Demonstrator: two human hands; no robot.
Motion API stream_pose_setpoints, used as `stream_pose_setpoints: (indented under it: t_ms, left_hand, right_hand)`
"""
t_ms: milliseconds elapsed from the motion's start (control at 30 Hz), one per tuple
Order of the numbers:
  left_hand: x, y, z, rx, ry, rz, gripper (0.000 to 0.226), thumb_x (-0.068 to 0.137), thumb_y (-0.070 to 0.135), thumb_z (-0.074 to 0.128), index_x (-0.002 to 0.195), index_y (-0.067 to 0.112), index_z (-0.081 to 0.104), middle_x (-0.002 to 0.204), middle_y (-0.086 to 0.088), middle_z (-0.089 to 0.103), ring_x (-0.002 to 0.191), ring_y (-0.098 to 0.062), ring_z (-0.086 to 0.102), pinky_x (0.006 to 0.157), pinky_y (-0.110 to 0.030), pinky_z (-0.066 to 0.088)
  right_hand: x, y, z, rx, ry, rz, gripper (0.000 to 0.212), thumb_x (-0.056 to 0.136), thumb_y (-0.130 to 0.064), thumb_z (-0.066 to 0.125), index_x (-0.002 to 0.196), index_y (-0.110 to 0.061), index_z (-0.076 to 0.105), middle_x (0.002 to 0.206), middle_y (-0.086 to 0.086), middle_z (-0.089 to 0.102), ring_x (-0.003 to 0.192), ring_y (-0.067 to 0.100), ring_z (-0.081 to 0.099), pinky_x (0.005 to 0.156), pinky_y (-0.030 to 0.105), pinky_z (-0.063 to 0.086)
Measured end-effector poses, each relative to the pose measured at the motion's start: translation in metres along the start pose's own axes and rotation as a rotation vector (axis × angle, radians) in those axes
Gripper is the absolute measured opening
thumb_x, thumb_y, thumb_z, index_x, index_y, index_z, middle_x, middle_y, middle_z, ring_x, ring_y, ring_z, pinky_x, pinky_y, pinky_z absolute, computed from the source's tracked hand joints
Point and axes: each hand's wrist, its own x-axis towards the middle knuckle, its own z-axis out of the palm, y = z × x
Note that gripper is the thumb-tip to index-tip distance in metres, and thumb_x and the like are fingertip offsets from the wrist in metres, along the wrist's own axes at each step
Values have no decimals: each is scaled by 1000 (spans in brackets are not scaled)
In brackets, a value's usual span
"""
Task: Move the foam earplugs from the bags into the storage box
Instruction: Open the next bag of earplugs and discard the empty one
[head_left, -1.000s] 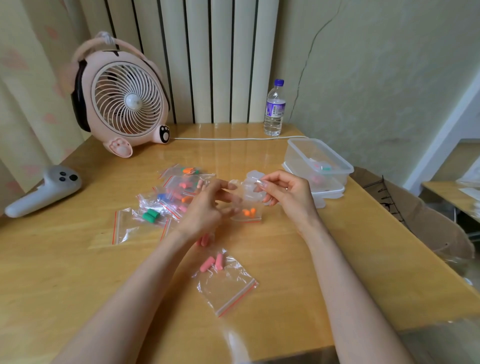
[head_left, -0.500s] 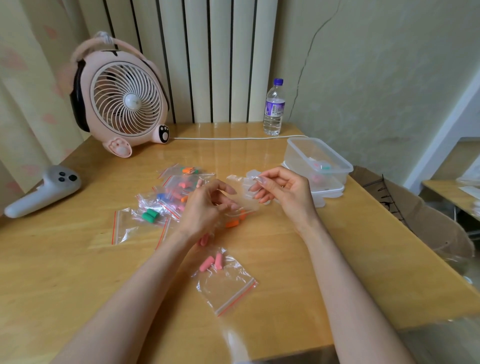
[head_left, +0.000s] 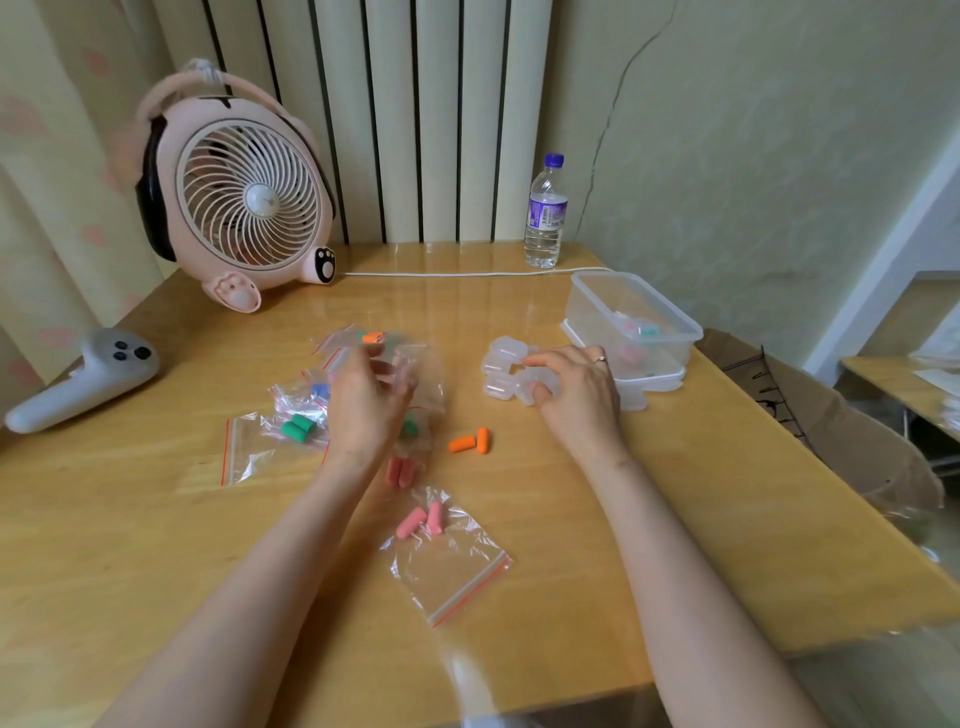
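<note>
Earplugs of pink colour lie in the nearest bag, whose red-striped mouth is turned toward me. Just behind it a second pink pair shows partly under my left wrist. A little farther, the two orange earplugs lie loose on the tabletop, touching each other. Half a second ago they were still at the bag that I held between both grips. Then my grips were close together in the middle, and now they are well apart. The left grip has moved left over the pile of bags and pinches the empty bag, which is crumpled and blurred. The right grip has moved right, and its fingers curl around one of the small clear cases, just beside the storage box. On the left, green earplugs sit inside one bag of the pile. The storage box stands open and holds a few earplugs, pink and teal. Behind stand a pink fan and a water bottle, with a white controller at the left.
</note>
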Motion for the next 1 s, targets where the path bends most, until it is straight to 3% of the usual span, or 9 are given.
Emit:
stream_pose_setpoints:
  t_ms: [100, 167, 233, 333, 400, 467, 567, 767, 1000]
  left_hand:
    - [1, -3, 2, 143, 81, 64, 57, 83, 28, 67, 129, 2, 43, 125, -20, 46, 115, -34, 40, 99, -40, 35]
    - [1, -2, 1, 150, 107, 98, 49, 86, 25, 65, 126, 4, 47, 126, -21, 42, 116, -34, 37, 99, -39, 32]
    - [-1, 1, 1, 95, 85, 128, 37, 87, 20, 62, 121, 7, 52, 124, -18, 43, 116, -30, 37, 98, -35, 32]
    - [-4, 7, 0, 10, 26, 227, 25, 83, 9, 63, 108, 11, 60, 115, -9, 50, 111, -26, 45, 96, -36, 38]
    - [-5, 12, 0, -32, -57, 314, 26, 78, 3, 67, 101, 13, 63, 107, -3, 56, 102, -23, 52, 90, -37, 43]
    - [-7, 15, 2, -69, -166, 411, 29, 75, 6, 70, 102, 15, 63, 103, 3, 58, 97, -19, 54, 87, -33, 44]
    - [-13, 16, 8, -73, -262, 529, 45, 73, 32, 71, 112, 15, 58, 107, 7, 57, 99, -11, 50, 85, -23, 40]
    - [-17, 17, 12, -123, -279, 527, 48, 70, 43, 71, 108, 17, 56, 103, 9, 49, 96, -9, 49, 83, -24, 42]
    - [-17, 20, 8, -53, -224, 599, 43, 76, 35, 66, 113, 15, 61, 101, 5, 47, 97, -14, 46, 85, -36, 44]
  right_hand:
    - [0, 3, 10, -126, -177, -80, 43, 83, -17, 64, 125, -26, 58, 131, -7, 56, 133, 19, 35, 116, 35, 8]
    - [-1, 5, 15, -187, -255, -71, 47, 86, -21, 61, 132, -28, 50, 138, -9, 49, 139, 15, 27, 116, 39, -9]
    - [-1, 6, 16, -190, -229, -78, 45, 85, -19, 63, 128, -27, 54, 134, -5, 53, 136, 16, 31, 114, 37, -12]
    - [0, 4, 16, -93, -77, -97, 38, 76, -13, 70, 112, -23, 66, 114, 0, 63, 117, 23, 47, 115, 39, 11]
    - [0, -3, 13, 154, 21, -48, 33, 73, -12, 73, 104, -20, 68, 104, -1, 64, 100, 20, 55, 98, 30, 37]
    - [-2, -17, 2, 619, -74, 104, 24, 77, -6, 71, 97, -19, 66, 99, 1, 62, 82, 11, 60, 78, 24, 49]
    - [-6, -33, -10, 1129, -342, 216, 27, 83, 4, 64, 102, -15, 60, 97, 9, 59, 82, 22, 64, 67, 26, 56]
    - [-9, -37, -10, 1225, -511, 174, 55, 75, 13, 64, 119, -17, 50, 100, 3, 59, 82, 13, 61, 63, 21, 52]
    - [-10, -38, -13, 1282, -506, 226, 38, 85, -3, 62, 121, -9, 54, 107, 14, 64, 93, 24, 65, 75, 31, 55]
